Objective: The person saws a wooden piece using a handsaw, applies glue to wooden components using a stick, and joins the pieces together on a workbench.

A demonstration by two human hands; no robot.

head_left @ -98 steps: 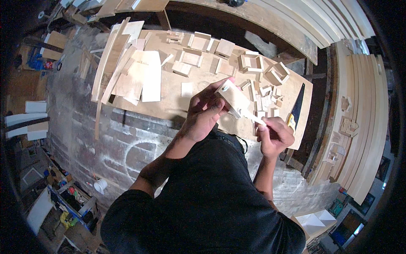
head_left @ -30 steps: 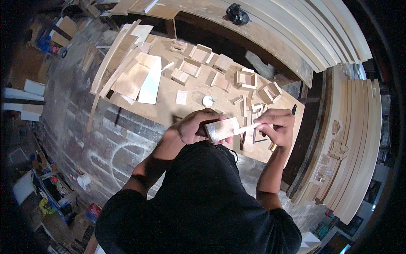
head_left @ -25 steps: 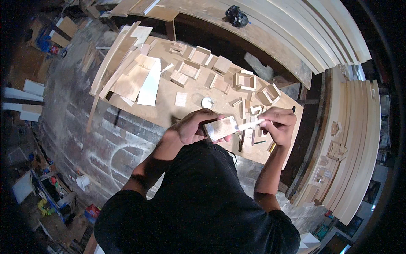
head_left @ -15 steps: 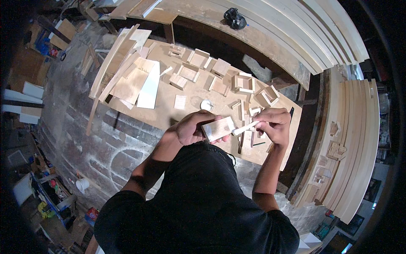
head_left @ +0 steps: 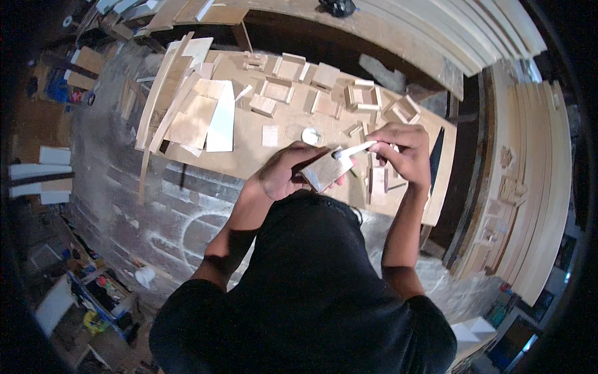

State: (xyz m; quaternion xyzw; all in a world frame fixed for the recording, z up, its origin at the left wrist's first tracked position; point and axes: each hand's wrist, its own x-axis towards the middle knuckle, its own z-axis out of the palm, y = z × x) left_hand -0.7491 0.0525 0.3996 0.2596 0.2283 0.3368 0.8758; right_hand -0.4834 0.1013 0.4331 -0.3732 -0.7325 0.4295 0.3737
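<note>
My left hand [head_left: 286,171] is closed around a small rectangular wooden block [head_left: 325,172], its fingers showing beneath the far side. A thin pale stick [head_left: 357,149] with a white-coated tip is pinched in my right hand [head_left: 406,154]. That tip meets the block's upper right end, where a dark spot shows between tip and wood. Just beyond my hands, a small round white tub [head_left: 310,135] stands on the wooden worktable [head_left: 246,153]. Beside it lies a square pale piece [head_left: 270,136].
Several small open wooden boxes [head_left: 363,96] spread over the table's far side. Boards and a white panel [head_left: 220,118] are piled at the left. Long planks [head_left: 539,181] stack at the right. A dark bag [head_left: 337,7] rests on the far bench.
The block has tilted, its right end now higher. The stick's tip has moved from the block's right end face to its upper corner. The whole view has shifted slightly.
</note>
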